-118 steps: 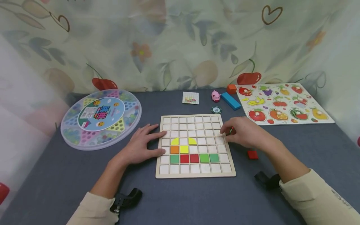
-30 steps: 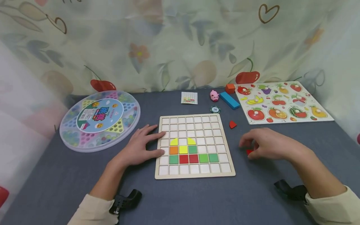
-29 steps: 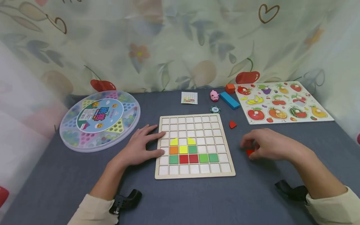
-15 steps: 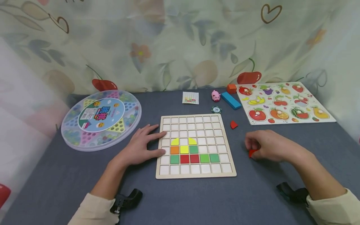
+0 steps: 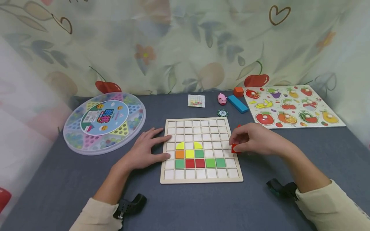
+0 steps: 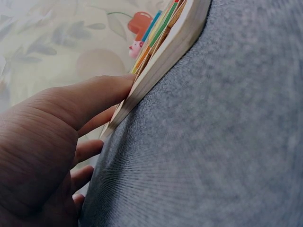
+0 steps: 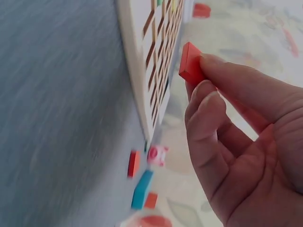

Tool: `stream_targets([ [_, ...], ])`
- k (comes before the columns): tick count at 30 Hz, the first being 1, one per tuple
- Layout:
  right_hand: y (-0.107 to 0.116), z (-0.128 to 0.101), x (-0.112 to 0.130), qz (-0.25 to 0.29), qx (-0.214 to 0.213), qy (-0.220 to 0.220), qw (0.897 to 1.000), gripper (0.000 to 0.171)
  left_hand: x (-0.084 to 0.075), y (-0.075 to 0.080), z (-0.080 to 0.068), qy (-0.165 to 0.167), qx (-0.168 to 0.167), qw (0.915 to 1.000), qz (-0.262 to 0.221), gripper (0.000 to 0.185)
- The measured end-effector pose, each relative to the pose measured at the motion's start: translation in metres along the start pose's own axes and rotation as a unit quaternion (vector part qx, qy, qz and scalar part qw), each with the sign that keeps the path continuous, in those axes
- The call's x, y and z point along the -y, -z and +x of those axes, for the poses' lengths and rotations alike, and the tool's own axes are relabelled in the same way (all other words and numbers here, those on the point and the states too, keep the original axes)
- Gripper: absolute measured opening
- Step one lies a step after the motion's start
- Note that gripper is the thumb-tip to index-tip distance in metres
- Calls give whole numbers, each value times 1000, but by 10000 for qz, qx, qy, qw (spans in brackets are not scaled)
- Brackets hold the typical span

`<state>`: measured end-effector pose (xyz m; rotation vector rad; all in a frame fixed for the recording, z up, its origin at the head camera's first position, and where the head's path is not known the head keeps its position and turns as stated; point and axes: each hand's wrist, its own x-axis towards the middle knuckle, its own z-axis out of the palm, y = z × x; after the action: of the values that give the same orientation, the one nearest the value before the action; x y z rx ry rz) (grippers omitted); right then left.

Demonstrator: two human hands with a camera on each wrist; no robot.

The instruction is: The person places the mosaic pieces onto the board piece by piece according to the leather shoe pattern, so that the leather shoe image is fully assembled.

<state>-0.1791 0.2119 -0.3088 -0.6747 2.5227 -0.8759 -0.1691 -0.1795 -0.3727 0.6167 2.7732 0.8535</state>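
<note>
A wooden grid board (image 5: 201, 181) lies flat, with white cells and coloured tiles: yellow quarter-rounds, an orange square (image 5: 180, 154), a yellow square (image 5: 189, 154), and green and red squares. My left hand (image 5: 144, 149) rests at its left edge, fingers spread and thumb on the rim. Between thumb and fingertips, my right hand (image 5: 258, 139) pinches a red square tile (image 7: 191, 64), held up over the board's right edge. Another red piece (image 7: 134, 163) lies on the cloth past that edge, mostly hidden behind the right hand in the head view.
Behind the board are a small pattern card (image 5: 196, 100), a pink pig (image 5: 222, 99), a poker chip (image 5: 222, 113), a blue block (image 5: 238, 104) and an orange block (image 5: 238, 91). A fruit puzzle (image 5: 295, 107) lies right; a round game box (image 5: 104, 123) lies left.
My right hand has picked the red square tile off the cloth and carried it left to the board. Since the earliest frame, a green square has joined the grid beside the yellow one. Left hand unchanged.
</note>
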Motion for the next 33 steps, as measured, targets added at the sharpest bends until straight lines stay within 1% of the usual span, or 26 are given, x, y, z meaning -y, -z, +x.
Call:
stream_targets([
  [3, -7, 12, 9, 91, 166, 8, 9998, 18, 0, -1, 1, 26, 24, 10000, 12, 70],
  [7, -17, 31, 19, 62, 385, 191, 9991, 13, 2, 0, 1, 26, 25, 10000, 32, 71],
  [11, -27, 45, 25, 76, 450, 321, 9984, 12, 1, -1, 1, -6, 8, 10000, 13, 71],
  [14, -34, 53, 27, 80, 452, 279, 9986, 13, 1, -1, 1, -2, 1, 10000, 5, 71],
  [16, -38, 57, 28, 72, 450, 144, 9989, 14, 2, -1, 1, -14, -3, 10000, 14, 70],
  [19, -42, 58, 30, 59, 382, -62, 9992, 14, 2, 0, 1, -36, -28, 10000, 22, 70],
  [21, -44, 57, 32, -68, 259, -88, 9996, 15, 2, 1, 0, -65, -50, 10000, 43, 69],
  [24, -46, 56, 34, -357, 102, 7, 9993, 16, 2, 2, 0, -14, -47, 10000, 32, 70],
  [27, -46, 55, 35, -555, 47, 122, 9984, 18, 2, 1, 0, 40, -11, 10000, 15, 70],
  [30, -43, 51, 33, -502, -34, 138, 9986, 19, 3, 0, 0, 76, 14, 10000, -9, 71],
  [33, -36, 44, 27, -378, -190, 31, 9991, 20, 2, 0, 1, 72, 16, 10000, -4, 71],
])
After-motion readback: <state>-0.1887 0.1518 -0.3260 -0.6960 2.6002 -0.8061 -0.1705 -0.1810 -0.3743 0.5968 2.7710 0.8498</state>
